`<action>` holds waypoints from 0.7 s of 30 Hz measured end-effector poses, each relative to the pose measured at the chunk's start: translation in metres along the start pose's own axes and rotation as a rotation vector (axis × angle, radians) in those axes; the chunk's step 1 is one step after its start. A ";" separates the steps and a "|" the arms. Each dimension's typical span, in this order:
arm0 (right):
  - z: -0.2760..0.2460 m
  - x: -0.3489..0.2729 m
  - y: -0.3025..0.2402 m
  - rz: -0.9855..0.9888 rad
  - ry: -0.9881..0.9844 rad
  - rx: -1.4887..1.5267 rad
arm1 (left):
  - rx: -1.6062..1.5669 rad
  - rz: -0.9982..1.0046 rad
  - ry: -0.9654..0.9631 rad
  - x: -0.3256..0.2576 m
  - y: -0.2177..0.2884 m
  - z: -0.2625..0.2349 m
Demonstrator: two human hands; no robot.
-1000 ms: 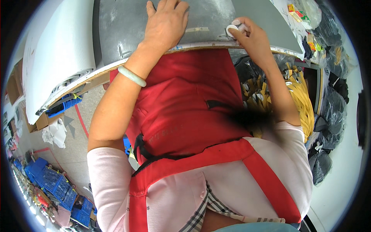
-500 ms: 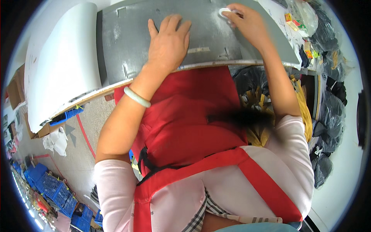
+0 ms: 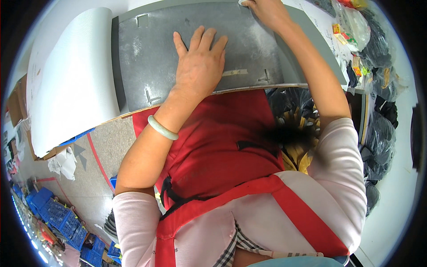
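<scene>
A dark grey flat template with white smudges and corner cut-outs lies on a larger grey sheet on the table. My left hand rests palm down on the middle of the template, fingers spread, nothing in it. Toward the template's far edge, at the top of the view, my right hand pinches a small white round piece. It looks like a disc of chalk, but only part of it shows between thumb and fingers.
White sheet material curls up left of the template. Small yellow-and-red boxes and clear plastic bags crowd the right side. Black bags are piled beyond the table's right end. Blue crates stand on the floor at lower left.
My right hand has moved away from me and a little left, toward the template's far edge, still pinching the white piece. My left hand stays spread on the template; the view has shifted slightly.
</scene>
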State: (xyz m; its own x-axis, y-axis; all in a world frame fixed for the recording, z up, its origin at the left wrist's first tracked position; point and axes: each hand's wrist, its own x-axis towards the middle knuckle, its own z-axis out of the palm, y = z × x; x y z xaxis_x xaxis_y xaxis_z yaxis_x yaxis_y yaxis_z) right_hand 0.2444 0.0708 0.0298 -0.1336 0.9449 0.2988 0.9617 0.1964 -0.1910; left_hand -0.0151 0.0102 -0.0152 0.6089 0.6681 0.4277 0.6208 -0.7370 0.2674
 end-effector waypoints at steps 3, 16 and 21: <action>-0.007 0.003 0.001 0.012 -0.002 -0.095 | -0.006 -0.003 0.022 0.000 0.000 0.002; 0.006 -0.001 0.013 0.460 0.020 0.376 | -0.030 -0.016 0.030 -0.003 0.001 0.003; 0.008 0.000 0.011 0.446 0.036 0.396 | -0.034 -0.011 0.030 -0.003 0.000 0.002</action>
State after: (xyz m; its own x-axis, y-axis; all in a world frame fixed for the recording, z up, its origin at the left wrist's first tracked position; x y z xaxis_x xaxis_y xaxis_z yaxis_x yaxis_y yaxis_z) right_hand 0.2533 0.0748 0.0198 0.2779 0.9504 0.1396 0.7595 -0.1284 -0.6378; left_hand -0.0159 0.0083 -0.0177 0.5865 0.6735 0.4499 0.6102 -0.7327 0.3014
